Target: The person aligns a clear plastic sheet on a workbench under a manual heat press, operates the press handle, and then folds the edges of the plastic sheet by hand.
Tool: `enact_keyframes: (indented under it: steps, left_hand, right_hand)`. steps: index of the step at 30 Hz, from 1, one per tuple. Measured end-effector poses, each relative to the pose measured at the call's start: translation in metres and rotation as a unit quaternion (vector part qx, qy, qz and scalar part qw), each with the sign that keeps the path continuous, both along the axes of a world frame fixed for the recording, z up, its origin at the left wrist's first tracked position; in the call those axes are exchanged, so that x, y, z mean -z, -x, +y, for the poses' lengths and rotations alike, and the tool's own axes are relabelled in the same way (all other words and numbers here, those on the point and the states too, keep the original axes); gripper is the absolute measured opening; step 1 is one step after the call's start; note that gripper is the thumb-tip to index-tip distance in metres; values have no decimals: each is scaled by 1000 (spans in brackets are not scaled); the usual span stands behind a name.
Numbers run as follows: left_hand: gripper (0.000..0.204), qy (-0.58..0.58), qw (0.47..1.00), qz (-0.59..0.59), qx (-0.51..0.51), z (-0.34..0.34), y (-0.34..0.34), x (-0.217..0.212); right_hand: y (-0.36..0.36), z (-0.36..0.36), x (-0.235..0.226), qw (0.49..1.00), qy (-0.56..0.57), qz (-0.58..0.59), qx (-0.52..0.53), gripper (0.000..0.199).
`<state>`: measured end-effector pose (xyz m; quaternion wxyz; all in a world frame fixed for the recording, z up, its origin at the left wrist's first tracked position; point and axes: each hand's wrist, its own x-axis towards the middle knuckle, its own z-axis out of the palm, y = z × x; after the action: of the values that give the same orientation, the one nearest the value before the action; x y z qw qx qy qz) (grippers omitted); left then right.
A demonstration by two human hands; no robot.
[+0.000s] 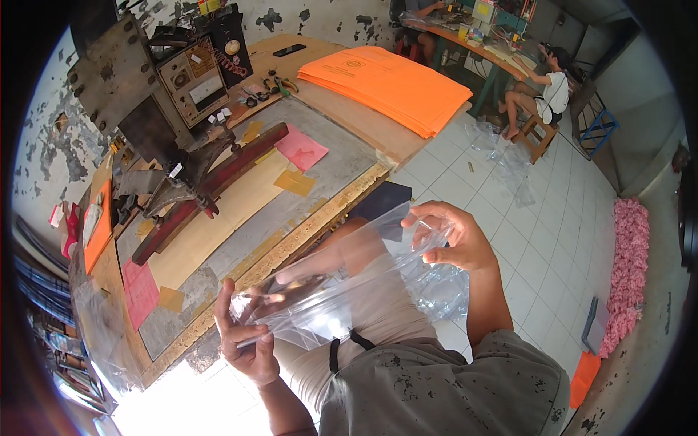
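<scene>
A clear plastic sheet [342, 272] stretches between my two hands above my lap, creased and shiny with reflections. Its left end is gripped by my left hand [246, 341], fingers curled at the edge. My right hand [454, 236] pinches the other end between thumb and fingers. Just beyond the sheet lies the front edge of a worktable with a grey plate [320, 156]. Over that plate stands a press with a long dark red bar [211, 192]. Under the bar runs a cream strip [218, 229], with pink sheets [302, 147] at its ends.
A stack of orange sheets [385, 87] lies at the table's far right, near a phone [289, 50] and pliers [280, 83]. More clear plastic [440, 291] lies low beside my leg. Other people [542, 91] sit at a far bench. Pink bundles [627, 269] line the right wall.
</scene>
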<state>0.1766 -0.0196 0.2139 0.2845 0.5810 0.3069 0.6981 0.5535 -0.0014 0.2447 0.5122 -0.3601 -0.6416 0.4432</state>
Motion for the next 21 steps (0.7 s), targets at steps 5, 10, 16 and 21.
enact_keyframes:
  steps: [5, 10, 16, 21]
  left_hand:
    - [15, 1, 1000, 4, 1, 8, -4, -7]
    - [12, 24, 999, 19, 16, 14, -1, 0]
    - [11, 54, 998, 17, 35, 14, -6, -4]
    - [9, 65, 996, 0, 57, 16, -5, -2]
  right_hand:
    - [2, 1, -3, 997, -68, 24, -1, 64]
    - [5, -1, -7, 995, -100, 11, 26, 59]
    - [5, -5, -10, 993, -98, -2, 60, 53]
    - [2, -5, -12, 993, -91, -14, 70, 47]
